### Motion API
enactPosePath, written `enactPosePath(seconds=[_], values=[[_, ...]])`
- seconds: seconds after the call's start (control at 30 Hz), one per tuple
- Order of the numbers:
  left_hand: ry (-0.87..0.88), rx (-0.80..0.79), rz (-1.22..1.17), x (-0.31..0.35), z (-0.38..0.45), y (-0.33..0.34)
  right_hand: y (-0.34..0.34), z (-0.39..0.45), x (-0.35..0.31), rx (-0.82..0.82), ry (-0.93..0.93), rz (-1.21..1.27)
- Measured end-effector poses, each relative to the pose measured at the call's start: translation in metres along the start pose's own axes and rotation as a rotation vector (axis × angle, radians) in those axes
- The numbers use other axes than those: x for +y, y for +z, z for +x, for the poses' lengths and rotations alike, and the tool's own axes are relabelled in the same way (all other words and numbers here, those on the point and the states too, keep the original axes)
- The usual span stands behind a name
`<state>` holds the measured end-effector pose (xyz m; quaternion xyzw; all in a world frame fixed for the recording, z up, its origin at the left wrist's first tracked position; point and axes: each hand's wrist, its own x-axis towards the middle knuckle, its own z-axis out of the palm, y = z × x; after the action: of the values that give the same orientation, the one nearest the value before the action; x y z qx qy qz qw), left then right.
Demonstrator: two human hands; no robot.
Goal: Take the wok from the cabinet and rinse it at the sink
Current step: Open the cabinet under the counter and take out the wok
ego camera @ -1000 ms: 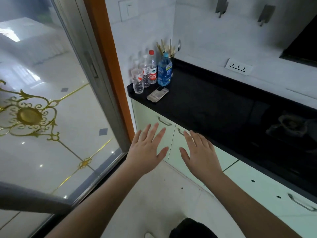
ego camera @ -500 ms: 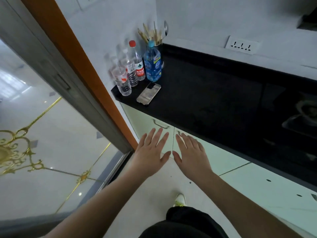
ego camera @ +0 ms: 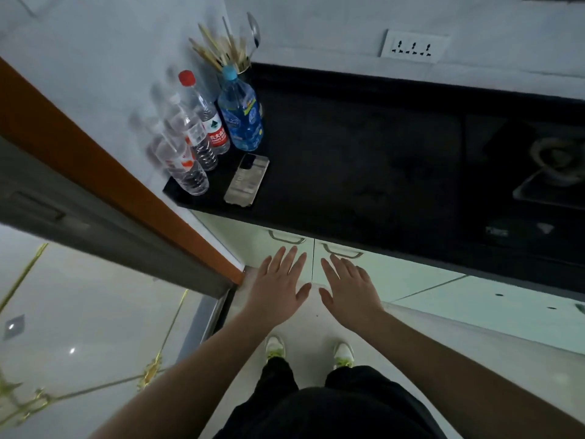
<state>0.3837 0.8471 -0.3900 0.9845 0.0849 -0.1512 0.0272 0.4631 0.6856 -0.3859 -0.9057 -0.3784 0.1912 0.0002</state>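
Two pale green cabinet doors sit closed under the black countertop [ego camera: 348, 160], each with a metal handle: the left handle [ego camera: 286, 238] and the right handle [ego camera: 342, 251]. My left hand [ego camera: 278, 286] is spread flat with straight fingers just below the left handle. My right hand [ego camera: 348, 289] is held the same way below the right handle. Neither hand holds anything. No wok and no sink are in view.
Several water bottles [ego camera: 202, 134], a blue bottle [ego camera: 242, 118], a chopstick holder [ego camera: 228, 52] and a phone [ego camera: 247, 180] stand at the counter's left end. A stove burner [ego camera: 557, 160] lies at the right. An orange door frame [ego camera: 104, 172] and glass door stand left.
I have stepped closer and my view has tilted down, so the counter and my feet now show. Both hands stay spread and have drawn nearer the cabinet handles.
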Motion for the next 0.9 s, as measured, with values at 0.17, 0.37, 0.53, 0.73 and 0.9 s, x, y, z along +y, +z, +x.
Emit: enactPosePath(seconds=[0.17,0.37,0.53,0.73,0.9], values=[[0.158,-0.058,0.016,-0.034,0.024,0.011,0.012,0.02,-0.027,-0.027,0.171,0.083],[0.257,-0.156,0.071,-0.073,0.052,0.022,0.021,0.043,-0.052,-0.054,0.307,0.166],[0.273,-0.206,0.047,-0.077,0.07,0.028,0.023,0.061,-0.049,-0.101,0.364,0.156],[0.236,-0.262,-0.041,-0.068,0.095,0.036,0.037,0.082,-0.031,-0.194,0.463,0.194],[0.182,-0.257,-0.03,-0.073,0.106,0.052,0.048,0.096,-0.016,-0.241,0.459,0.228]])
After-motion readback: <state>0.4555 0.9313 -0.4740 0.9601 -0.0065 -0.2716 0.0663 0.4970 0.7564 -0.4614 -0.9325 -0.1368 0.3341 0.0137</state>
